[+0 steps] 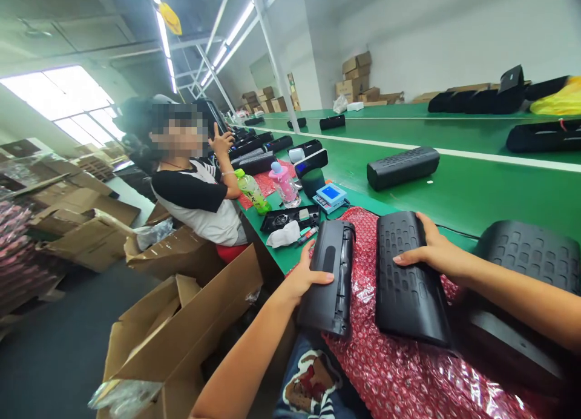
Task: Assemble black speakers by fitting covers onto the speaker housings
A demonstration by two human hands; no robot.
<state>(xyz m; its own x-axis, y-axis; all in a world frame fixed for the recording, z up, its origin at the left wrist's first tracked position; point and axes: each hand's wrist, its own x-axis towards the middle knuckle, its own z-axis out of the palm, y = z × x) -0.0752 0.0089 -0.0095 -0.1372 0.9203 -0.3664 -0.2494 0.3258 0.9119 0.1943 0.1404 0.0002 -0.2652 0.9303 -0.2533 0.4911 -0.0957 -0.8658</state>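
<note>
Left hand (303, 275): curled round the left edge of a black speaker body (330, 277), thumb laid across its smooth top face, fingers out of sight under the far side.
Right hand (432, 249): flat on the black grille cover (407, 280), thumb and fingers wrapped over its right edge; fingertips hidden behind the rim.
Speaker body: on the red bubble wrap (399, 370), near end overhanging toward the lap, right flank showing an open ribbed channel.
Grille cover: just beside the speaker body, apart by a narrow strip of wrap, patterned with small slots.
Second grille (531, 255): far right, cut off by the frame edge, lower part hidden behind the right forearm.
Finished speaker (402, 167): lying across the green belt (476, 189), well apart from both hands.
Blue-screen meter (330, 196): beyond the wrap, reading too small to make out.
Co-worker's sleeve (193, 192): black, at the next station; raised hand partly hides a dark part.
Cardboard box (181, 334): open, lower left, contents hard to tell.
</note>
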